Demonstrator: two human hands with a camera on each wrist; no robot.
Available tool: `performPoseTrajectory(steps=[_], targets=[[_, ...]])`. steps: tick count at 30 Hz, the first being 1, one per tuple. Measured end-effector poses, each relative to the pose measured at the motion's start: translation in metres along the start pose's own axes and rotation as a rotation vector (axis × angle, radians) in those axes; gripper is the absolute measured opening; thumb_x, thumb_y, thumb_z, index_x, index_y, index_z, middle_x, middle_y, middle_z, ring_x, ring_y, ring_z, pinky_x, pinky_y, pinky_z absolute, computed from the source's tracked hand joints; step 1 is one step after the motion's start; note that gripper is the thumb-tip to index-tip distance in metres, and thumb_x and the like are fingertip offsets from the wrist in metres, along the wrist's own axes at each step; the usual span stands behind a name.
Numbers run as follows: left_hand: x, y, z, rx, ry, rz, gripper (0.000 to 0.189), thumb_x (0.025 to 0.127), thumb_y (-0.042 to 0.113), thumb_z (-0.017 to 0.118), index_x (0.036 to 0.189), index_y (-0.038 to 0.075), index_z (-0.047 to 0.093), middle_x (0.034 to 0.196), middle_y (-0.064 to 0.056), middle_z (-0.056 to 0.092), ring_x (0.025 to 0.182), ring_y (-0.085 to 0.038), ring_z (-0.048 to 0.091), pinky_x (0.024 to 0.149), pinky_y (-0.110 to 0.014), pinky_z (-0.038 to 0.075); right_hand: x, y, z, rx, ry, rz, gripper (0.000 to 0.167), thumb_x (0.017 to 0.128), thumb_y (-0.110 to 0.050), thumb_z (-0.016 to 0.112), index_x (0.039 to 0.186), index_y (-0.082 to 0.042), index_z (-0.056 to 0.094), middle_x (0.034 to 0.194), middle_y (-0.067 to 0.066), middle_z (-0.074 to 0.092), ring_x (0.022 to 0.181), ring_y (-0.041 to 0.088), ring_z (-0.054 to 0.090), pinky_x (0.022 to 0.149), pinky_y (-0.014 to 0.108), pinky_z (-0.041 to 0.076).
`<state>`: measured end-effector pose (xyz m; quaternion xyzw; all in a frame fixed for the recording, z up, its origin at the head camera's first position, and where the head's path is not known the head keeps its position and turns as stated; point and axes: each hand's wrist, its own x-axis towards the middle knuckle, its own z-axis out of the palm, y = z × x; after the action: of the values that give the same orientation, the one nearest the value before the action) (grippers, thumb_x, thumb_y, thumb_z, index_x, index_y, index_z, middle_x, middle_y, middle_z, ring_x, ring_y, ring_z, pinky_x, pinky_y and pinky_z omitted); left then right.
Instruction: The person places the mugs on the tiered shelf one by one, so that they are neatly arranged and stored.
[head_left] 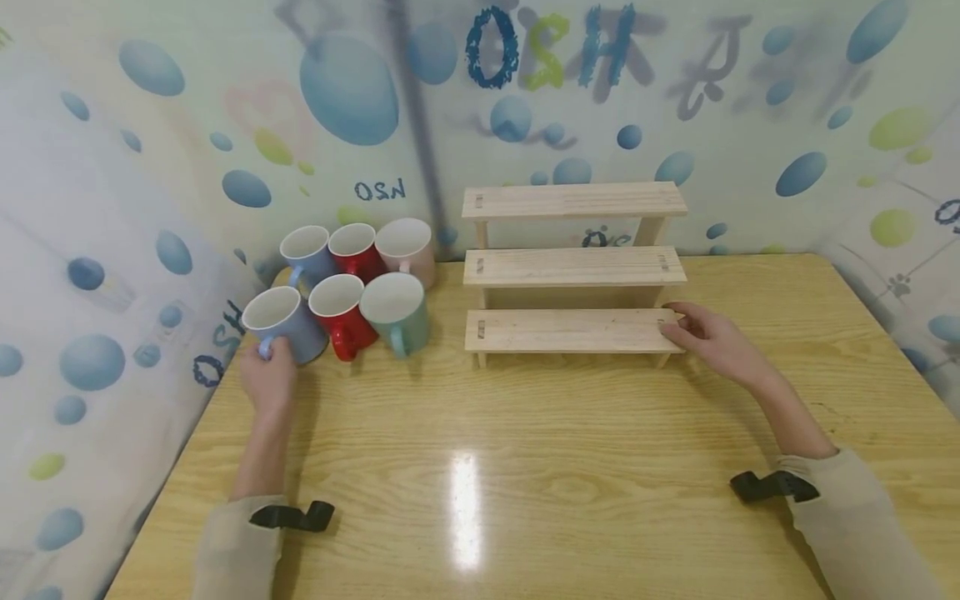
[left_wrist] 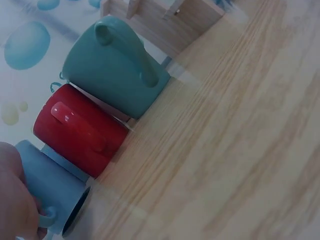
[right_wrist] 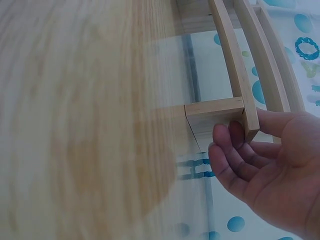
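Observation:
My left hand grips the handle of the front-left blue mug. That mug tilts, and the left wrist view shows its dark base edge raised at an angle. Beside it stand a red mug and a teal mug, upright with their handles facing me. My right hand pinches the right end of the lowest board of a three-tier wooden shelf. Its thumb lies on top, and in the right wrist view the curled fingers reach underneath.
Behind the front mugs stand another blue mug, another red mug and a pale pink mug. The wooden table meets a patterned backdrop at the back and left side.

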<state>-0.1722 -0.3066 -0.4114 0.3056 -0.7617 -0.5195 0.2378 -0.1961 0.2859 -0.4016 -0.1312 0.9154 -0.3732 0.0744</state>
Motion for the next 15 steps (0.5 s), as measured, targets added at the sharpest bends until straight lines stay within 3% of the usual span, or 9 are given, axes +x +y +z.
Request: performPoseTrajectory(steps=[6, 15], targets=[[0.003, -0.001, -0.005, -0.048, 0.148, 0.03, 0.025, 0.082, 0.01, 0.049, 0.061, 0.012, 0.036, 0.054, 0.01, 0.03, 0.055, -0.013, 0.028, 0.05, -0.027, 0.024, 0.001, 0.001, 0.001, 0.019, -0.006, -0.004, 0.062, 0.106, -0.03, 0.05, 0.151, 0.008, 0.032, 0.111, 0.019, 0.058, 0.09, 0.023, 0.054, 0.072, 0.031, 0.049], [0.002, 0.014, -0.01, -0.159, 0.246, 0.075, 0.027, 0.077, 0.004, 0.049, 0.056, 0.012, 0.033, 0.053, 0.008, 0.026, 0.053, -0.01, 0.024, 0.048, -0.025, 0.02, -0.001, -0.001, 0.001, 0.059, -0.011, -0.004, 0.063, 0.106, -0.031, 0.051, 0.151, 0.009, 0.031, 0.114, 0.021, 0.058, 0.094, 0.022, 0.056, 0.075, 0.031, 0.051]])
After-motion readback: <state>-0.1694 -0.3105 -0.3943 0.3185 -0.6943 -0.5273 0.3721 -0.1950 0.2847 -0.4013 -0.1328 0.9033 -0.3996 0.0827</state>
